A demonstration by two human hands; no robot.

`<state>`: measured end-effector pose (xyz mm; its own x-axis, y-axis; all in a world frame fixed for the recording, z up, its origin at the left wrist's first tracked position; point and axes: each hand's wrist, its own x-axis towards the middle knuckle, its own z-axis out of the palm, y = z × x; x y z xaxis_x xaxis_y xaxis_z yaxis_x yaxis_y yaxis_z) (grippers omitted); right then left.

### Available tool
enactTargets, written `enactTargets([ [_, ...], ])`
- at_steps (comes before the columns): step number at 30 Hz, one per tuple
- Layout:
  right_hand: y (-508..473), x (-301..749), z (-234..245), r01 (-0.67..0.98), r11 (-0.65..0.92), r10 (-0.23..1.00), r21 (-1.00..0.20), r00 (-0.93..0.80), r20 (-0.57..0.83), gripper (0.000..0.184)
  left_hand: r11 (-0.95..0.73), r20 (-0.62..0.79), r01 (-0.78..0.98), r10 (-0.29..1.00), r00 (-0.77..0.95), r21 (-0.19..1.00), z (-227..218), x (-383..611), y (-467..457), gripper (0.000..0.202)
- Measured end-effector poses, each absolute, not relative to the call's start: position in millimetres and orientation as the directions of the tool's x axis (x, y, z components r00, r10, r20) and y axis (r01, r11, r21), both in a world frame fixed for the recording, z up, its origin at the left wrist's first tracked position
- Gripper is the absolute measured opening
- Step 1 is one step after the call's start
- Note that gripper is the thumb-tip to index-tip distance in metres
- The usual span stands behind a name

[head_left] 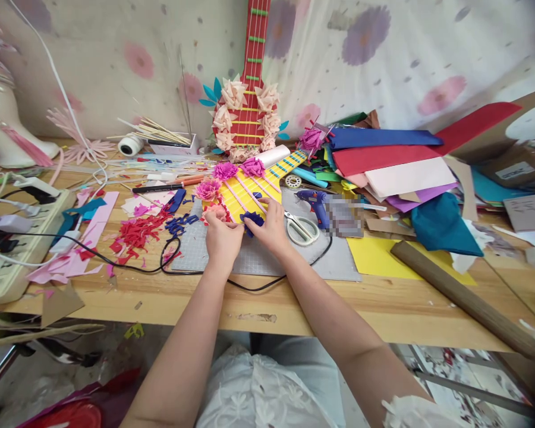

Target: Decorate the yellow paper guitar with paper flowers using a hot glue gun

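Pinching a dark-blue paper flower (252,222) at frame centre with my left hand (223,239), right hand (273,227) laying its thumb there, grip I cannot tell, yellow craft guitar (234,209) just behind, scissors (312,233) and blue glue gun (320,208) right of centre.

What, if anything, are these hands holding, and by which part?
Apparently the dark blue paper flower: left hand with fingertips at its left edge, right hand with thumb against the near side. Firm grip: unclear.
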<state>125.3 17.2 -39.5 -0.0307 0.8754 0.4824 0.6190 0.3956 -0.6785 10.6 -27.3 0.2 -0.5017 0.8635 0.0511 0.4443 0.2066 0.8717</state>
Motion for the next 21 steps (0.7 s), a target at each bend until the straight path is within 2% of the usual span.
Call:
enactTargets([
  [6,17.1,125.6,-39.2,0.616,0.396,0.877,-0.681,-0.035,0.479,0.05,0.215,0.004,0.378,0.865,-0.503,0.901,2.7,8.5,-28.4,0.037],
  [13,17.1,125.1,-40.2,0.615,0.393,0.874,-0.684,-0.02,0.485,0.049,0.26,-0.128,0.237,0.88,-0.457,0.936,9.5,10.4,-27.9,0.024],
  [21,18.0,126.5,-39.6,0.622,0.38,0.888,-0.685,-0.039,0.458,0.051,0.278,-0.172,0.211,0.894,-0.414,0.937,2.5,9.3,-28.4,0.035],
])
